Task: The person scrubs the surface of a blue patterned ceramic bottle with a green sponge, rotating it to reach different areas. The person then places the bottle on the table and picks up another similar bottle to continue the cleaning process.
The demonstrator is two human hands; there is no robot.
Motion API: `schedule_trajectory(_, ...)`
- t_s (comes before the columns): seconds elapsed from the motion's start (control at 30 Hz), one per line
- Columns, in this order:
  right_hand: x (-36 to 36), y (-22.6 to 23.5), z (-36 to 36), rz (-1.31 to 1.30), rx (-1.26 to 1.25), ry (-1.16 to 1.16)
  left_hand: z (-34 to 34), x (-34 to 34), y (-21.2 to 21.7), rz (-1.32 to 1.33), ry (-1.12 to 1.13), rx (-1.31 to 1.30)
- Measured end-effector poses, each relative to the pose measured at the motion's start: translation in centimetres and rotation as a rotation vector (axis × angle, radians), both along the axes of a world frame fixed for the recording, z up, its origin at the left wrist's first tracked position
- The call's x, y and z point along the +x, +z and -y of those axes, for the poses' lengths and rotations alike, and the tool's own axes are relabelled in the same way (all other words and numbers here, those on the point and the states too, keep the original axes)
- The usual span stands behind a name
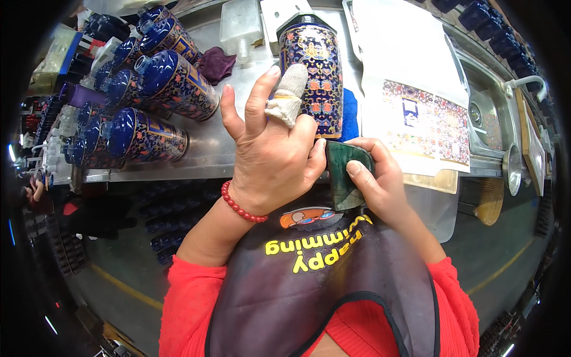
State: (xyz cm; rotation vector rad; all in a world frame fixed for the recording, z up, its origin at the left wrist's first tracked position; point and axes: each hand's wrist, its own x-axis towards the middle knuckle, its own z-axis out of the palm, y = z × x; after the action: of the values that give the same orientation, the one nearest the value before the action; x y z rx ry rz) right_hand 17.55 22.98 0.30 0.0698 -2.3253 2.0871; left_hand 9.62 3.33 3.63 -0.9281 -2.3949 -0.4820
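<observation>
At the near edge of the metal counter (211,154), the right hand (386,184) pinches a flat green piece (343,169) between thumb and fingers, just short of a patterned bottle (321,89). The left hand (276,154) has its outer fingers spread, one wrapped in pale cloth (292,89), and its index bent toward a thumb at the piece's left edge; whether these two grip it, I cannot tell. The step in hand seems to be close two-handed handling of the piece, and moving it further calls for a firm pinch and care near the bottle's decoration. A blue cloth (350,119) shows at the bottle's right side. Farther left, more bottles (178,83) crowd together, their contents hidden by opaque walls; on the far side is a clear container (239,27), its contents uncertain.
</observation>
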Motion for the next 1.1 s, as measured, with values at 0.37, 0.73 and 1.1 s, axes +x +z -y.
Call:
schedule_trajectory(0.37, -0.1, -0.3, -0.7, -0.010, -0.030, 0.046, -0.5, 0.3, 1.5, 0.000, 0.064, -0.145)
schedule_trajectory(0.73, -0.6, -0.3, 0.3, 0.096, -0.050, 0.142, 1.2, 0.7, -0.1, 0.093, 0.063, 0.057)
schedule_trajectory(1.1, -0.2, 0.2, 0.6, 0.159, -0.046, 0.120, 1.8, 0.8, -1.4, 0.101, 0.040, 0.129)
